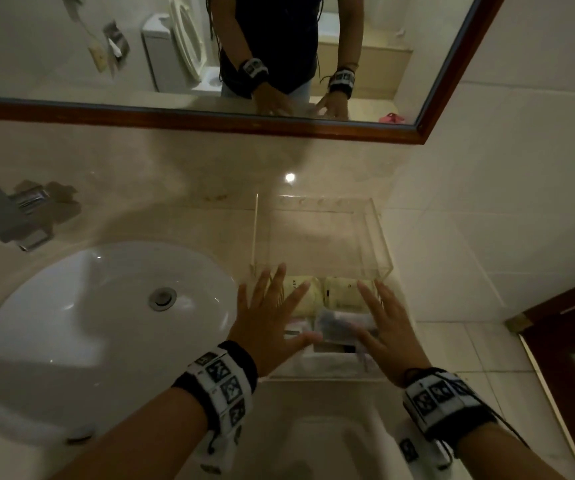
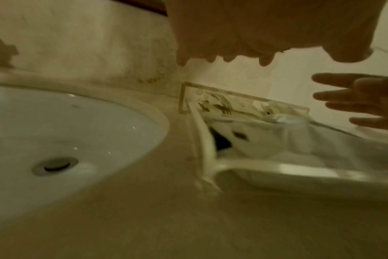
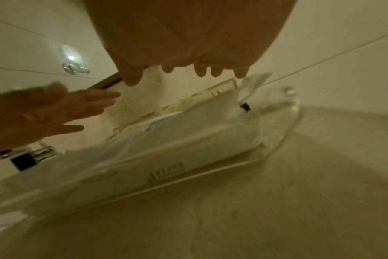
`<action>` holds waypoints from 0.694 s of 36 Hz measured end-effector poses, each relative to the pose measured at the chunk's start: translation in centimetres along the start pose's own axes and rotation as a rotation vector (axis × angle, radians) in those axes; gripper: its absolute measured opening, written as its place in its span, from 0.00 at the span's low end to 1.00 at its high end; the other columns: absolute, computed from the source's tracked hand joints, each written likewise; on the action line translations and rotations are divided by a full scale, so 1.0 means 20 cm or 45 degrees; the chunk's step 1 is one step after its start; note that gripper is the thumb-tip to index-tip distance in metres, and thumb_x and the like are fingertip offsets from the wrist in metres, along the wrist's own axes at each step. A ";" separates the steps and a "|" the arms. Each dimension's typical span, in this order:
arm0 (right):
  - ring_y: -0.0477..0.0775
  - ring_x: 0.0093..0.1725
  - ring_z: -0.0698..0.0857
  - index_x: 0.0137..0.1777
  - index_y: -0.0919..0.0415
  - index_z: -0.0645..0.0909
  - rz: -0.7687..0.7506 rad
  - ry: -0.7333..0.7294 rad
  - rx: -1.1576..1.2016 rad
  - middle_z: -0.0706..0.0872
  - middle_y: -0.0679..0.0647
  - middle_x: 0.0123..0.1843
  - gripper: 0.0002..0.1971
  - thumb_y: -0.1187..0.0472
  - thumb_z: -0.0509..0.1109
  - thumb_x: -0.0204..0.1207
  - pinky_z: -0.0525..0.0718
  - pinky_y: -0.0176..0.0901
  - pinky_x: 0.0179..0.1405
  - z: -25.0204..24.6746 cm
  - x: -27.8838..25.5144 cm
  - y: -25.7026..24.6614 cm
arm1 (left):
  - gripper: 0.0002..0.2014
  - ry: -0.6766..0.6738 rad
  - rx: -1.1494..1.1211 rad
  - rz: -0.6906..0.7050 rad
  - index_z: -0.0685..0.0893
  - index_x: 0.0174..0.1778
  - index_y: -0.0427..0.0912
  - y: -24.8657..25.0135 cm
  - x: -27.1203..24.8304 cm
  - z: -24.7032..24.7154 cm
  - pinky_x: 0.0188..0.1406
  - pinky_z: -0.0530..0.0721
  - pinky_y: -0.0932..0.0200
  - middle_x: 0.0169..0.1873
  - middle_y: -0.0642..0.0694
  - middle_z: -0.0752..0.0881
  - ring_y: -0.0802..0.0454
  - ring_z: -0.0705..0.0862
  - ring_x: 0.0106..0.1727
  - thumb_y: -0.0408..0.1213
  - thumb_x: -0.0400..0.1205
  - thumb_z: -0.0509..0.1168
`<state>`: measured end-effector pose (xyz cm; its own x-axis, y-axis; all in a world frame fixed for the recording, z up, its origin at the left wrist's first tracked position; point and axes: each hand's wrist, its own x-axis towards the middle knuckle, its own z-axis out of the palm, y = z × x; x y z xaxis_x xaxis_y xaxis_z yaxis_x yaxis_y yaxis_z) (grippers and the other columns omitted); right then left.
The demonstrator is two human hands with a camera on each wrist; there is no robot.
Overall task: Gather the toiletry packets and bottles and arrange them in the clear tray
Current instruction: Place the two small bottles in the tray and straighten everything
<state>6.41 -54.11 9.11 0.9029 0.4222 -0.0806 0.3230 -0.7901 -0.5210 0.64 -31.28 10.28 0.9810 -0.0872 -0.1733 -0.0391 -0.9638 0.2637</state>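
A clear tray [image 1: 327, 377] stands on the beige counter, right of the sink. Inside it lie two pale yellow packets [image 1: 343, 294] at the back and several clear and white packets [image 1: 339, 329] nearer me. My left hand [image 1: 272, 313] hovers over the tray's left part with fingers spread and straight. My right hand [image 1: 388, 323] hovers over the tray's right part, fingers also spread, holding nothing. Seen from the left wrist, the tray [image 2: 277, 168] holds crumpled white packets [image 2: 255, 140]. The right wrist view shows a long white printed packet [image 3: 166, 157] in the tray [image 3: 210, 175].
A white oval sink [image 1: 106, 323] lies to the left, with a chrome tap [image 1: 12, 216] behind it. A clear acrylic stand [image 1: 320, 233] rises behind the tray against the wall. A wood-framed mirror [image 1: 209, 119] hangs above. A dark wooden door [image 1: 570, 341] is at the right.
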 end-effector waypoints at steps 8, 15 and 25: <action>0.51 0.82 0.36 0.74 0.27 0.36 0.087 -0.109 -0.201 0.37 0.41 0.83 0.41 0.21 0.39 0.59 0.36 0.59 0.79 0.15 0.12 -0.06 | 0.52 -0.080 -0.061 -0.061 0.33 0.79 0.62 0.07 0.07 0.19 0.76 0.24 0.37 0.74 0.47 0.20 0.46 0.19 0.75 0.82 0.62 0.42; 0.52 0.83 0.37 0.77 0.32 0.39 0.064 -0.096 -0.281 0.43 0.47 0.85 0.44 0.19 0.38 0.59 0.38 0.56 0.80 0.20 0.09 -0.05 | 0.52 0.026 -0.041 -0.010 0.38 0.81 0.59 0.03 0.08 0.22 0.72 0.20 0.43 0.80 0.46 0.29 0.47 0.25 0.79 0.81 0.64 0.44; 0.53 0.83 0.37 0.80 0.40 0.40 0.100 -0.155 -0.351 0.43 0.50 0.85 0.53 0.18 0.23 0.52 0.40 0.56 0.80 0.22 0.11 -0.05 | 0.56 -0.025 0.040 -0.052 0.38 0.81 0.56 0.03 0.08 0.21 0.75 0.27 0.39 0.83 0.43 0.45 0.41 0.41 0.83 0.82 0.59 0.37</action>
<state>6.82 -50.41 5.73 0.8930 0.3921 -0.2209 0.3336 -0.9061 -0.2601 1.46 -33.11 6.16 0.9779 -0.0522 -0.2023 -0.0052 -0.9740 0.2263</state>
